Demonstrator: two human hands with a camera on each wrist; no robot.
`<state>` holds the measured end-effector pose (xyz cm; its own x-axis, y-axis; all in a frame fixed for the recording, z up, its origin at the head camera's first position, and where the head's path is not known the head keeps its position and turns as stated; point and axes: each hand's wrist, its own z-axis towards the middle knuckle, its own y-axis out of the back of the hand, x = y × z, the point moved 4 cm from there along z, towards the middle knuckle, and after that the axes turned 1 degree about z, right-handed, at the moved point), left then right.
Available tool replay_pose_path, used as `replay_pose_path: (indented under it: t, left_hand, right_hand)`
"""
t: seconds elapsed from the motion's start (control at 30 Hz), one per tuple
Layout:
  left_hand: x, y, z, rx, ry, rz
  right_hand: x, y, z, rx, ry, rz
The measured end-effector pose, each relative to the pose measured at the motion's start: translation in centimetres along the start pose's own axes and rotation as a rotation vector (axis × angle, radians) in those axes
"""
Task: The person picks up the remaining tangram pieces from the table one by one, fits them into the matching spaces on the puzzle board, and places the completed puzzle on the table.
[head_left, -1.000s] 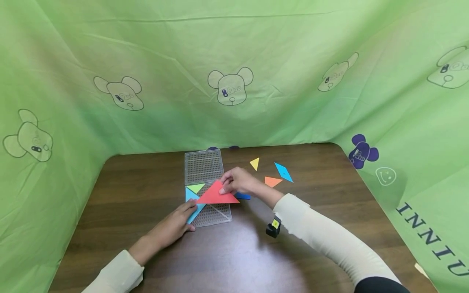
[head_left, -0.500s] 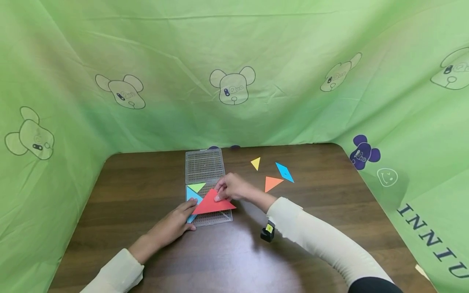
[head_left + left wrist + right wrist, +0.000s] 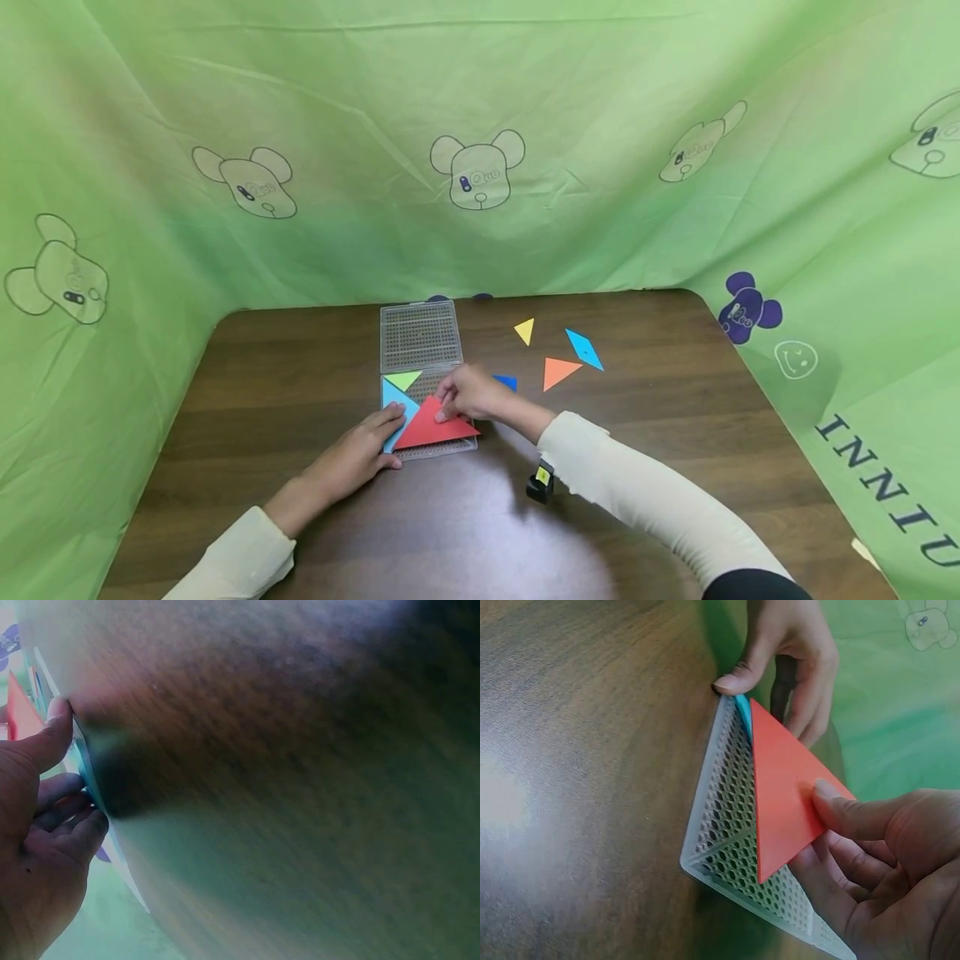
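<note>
My right hand [image 3: 480, 393] pinches a large red triangle tangram piece [image 3: 426, 429] between thumb and fingers. The triangle is tilted over the perforated clear plastic tray [image 3: 731, 791], its left corner close to a light blue triangle [image 3: 397, 395]. That light blue piece lies along the tray's left side, below a small light green triangle [image 3: 403, 380]. My left hand [image 3: 366, 442] grips the tray's near left corner. Its thumb [image 3: 739, 681] is at the corner and its fingers reach over the light blue piece. The red triangle hides much of the tray's middle.
A perforated lid [image 3: 420, 337] lies opened flat behind the tray. To the right on the wooden table [image 3: 600, 517] are a yellow triangle [image 3: 525, 331], a blue parallelogram [image 3: 584, 349], an orange triangle [image 3: 559, 373] and a partly hidden dark blue piece [image 3: 507, 382]. Green cloth [image 3: 360, 233] surrounds the table.
My right hand has brought the red triangle lower and slightly left, nearer the tray and the light blue piece. The left hand has stayed at the tray's corner.
</note>
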<state>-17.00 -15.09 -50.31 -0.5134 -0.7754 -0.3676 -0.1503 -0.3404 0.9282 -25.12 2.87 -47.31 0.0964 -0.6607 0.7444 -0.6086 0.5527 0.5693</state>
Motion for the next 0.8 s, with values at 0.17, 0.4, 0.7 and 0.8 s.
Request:
replay_pose_path:
  t: [0.17,0.4,0.7,0.8]
  left_hand:
    - [0.0,0.1,0.0,-0.043,-0.022,-0.011]
    - [0.1,-0.1,-0.1,-0.039,-0.016,-0.024]
    - [0.0,0.2,0.0,-0.069,-0.032,-0.04]
    - [0.0,0.2,0.1,-0.065,-0.03,-0.041]
  right_hand:
    - [-0.1,-0.4,0.0,-0.003,-0.002,-0.019]
    - [-0.4,-1.1,-0.2,0.001,0.0,0.003]
    - [-0.6,-1.8,-0.3,-0.01,-0.034,0.037]
    - [-0.8,-2.0,-0.2,-0.016,-0.03,0.039]
